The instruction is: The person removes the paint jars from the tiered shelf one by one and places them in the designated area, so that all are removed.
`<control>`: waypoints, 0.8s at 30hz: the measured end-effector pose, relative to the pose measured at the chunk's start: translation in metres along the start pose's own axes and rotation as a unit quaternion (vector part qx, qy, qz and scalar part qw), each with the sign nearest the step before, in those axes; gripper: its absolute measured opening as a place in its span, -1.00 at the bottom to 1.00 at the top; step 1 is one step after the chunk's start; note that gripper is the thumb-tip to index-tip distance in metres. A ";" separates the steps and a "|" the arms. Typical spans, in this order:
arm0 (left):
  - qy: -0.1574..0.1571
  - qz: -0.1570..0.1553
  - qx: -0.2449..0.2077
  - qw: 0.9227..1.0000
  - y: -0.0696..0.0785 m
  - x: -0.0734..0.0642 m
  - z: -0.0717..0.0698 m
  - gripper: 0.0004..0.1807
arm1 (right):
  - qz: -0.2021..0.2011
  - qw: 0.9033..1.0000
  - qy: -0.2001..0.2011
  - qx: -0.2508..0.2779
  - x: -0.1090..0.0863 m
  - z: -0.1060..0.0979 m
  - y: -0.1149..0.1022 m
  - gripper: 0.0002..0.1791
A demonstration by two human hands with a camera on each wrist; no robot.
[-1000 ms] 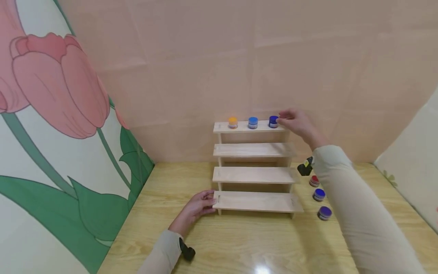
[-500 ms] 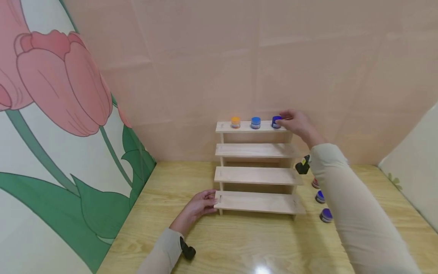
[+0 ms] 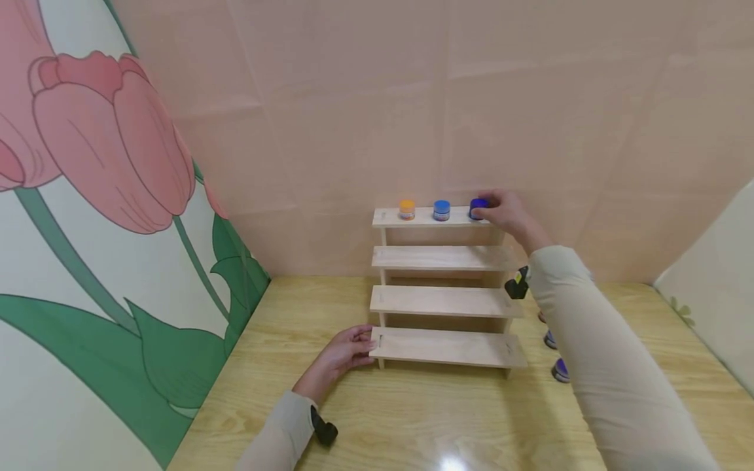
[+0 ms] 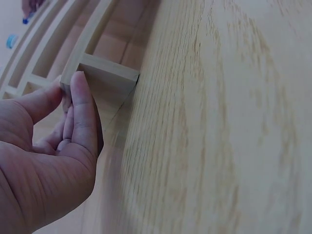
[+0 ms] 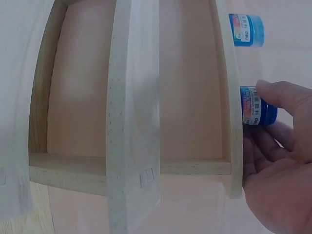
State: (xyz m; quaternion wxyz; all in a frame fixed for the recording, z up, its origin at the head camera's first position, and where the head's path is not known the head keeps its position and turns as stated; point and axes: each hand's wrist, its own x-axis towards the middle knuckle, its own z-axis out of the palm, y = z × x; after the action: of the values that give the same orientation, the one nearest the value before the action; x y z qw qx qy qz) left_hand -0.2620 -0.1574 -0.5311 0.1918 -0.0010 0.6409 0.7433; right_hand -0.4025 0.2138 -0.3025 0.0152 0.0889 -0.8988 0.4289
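A stepped wooden rack (image 3: 442,299) with several shelves stands on the table. On its top shelf, an orange paint jar (image 3: 407,210) and a light blue paint jar (image 3: 441,210) sit left of a dark blue paint jar (image 3: 478,209). My right hand (image 3: 508,212) pinches the dark blue jar between thumb and fingers at the shelf's right end; in the right wrist view the jar's base meets the board. With the thumb and fingers of my left hand (image 3: 340,355), I grip the left end of the lowest shelf (image 4: 73,73).
Right of the rack, a purple-lidded jar (image 3: 561,371) and a blue jar (image 3: 550,339) stand on the wood-grain table (image 3: 471,418), partly behind my right sleeve. A pinkish backdrop (image 3: 330,131) rises behind the rack. A tulip-printed panel (image 3: 112,144) borders the left side.
My right thumb and fingers have closed in further around the dark blue jar. The right forearm has shifted slightly left, covering more of the jars on the table. My left hand keeps its grip.
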 end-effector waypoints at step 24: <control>0.000 -0.001 0.000 1.000 0.005 0.001 0.002 -0.36 | -0.043 0.997 0.019 0.062 -0.044 -0.031 0.014 -0.38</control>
State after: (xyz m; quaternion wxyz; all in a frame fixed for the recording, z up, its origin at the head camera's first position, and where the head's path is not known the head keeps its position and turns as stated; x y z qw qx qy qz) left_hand -0.2639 -0.1560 -0.5267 0.1923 -0.0014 0.6412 0.7429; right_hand -0.3632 0.2531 -0.2982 0.0456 0.1201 -0.8651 0.4849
